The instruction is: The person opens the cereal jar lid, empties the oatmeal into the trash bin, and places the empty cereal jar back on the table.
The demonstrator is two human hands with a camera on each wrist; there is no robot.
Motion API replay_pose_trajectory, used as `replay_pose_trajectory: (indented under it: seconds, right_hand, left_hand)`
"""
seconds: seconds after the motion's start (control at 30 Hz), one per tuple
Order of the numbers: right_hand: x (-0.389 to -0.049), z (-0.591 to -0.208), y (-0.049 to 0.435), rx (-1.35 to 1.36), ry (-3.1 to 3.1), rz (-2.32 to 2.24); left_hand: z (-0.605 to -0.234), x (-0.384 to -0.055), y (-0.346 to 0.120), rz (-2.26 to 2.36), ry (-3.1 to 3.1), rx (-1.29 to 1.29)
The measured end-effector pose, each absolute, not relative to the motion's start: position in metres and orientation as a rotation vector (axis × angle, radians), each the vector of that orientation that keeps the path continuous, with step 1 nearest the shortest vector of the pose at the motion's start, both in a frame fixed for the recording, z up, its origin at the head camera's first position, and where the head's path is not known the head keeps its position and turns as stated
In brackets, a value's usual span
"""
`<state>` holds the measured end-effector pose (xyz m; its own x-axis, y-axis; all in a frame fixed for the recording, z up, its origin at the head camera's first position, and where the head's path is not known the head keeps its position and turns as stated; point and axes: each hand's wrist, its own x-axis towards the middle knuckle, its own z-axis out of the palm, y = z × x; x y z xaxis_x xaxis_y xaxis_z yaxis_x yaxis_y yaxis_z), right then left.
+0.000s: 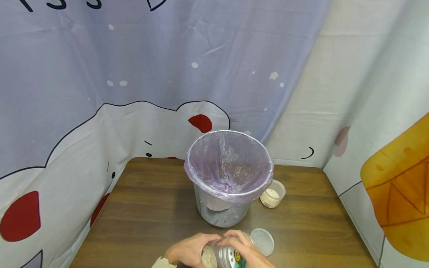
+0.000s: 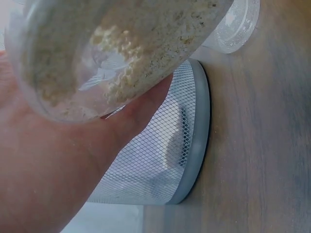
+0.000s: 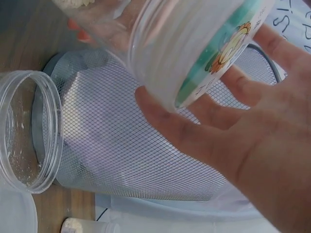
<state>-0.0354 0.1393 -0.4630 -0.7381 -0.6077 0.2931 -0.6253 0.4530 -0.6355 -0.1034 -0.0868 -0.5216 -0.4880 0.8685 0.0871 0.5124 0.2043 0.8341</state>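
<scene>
My left hand (image 1: pixel 191 249) grips a clear plastic jar (image 2: pixel 160 43) by its body, tilted on its side, with beige grainy stuff inside. My right hand (image 1: pixel 246 249) holds the jar's lid (image 3: pixel 218 58), which has a green and white label with a cartoon figure; its fingers curve round the lid's edge. The lid sits on the mouth of the jar. Just beyond the hands stands a mesh waste bin (image 1: pixel 221 214), lined with a translucent purple bag (image 1: pixel 231 160).
Right of the bin stands a small clear tub (image 1: pixel 273 193) with pale contents. A round translucent lid (image 1: pixel 263 242) lies on the wooden table (image 1: pixel 151 208) near my right hand, beside an open clear container (image 3: pixel 31 131). A printed curtain (image 1: pixel 161 67) hangs behind and at the sides.
</scene>
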Motion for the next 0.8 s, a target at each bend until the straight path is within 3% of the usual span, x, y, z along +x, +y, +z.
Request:
replay_pose_trajectory:
  seconds: [0.8]
  right_hand:
    - [-0.0362,-0.4631,0.1418,1.254,-2.657,1.175]
  left_hand:
    - [-0.5216,-0.1036,-0.0905,1.273,1.935,1.164]
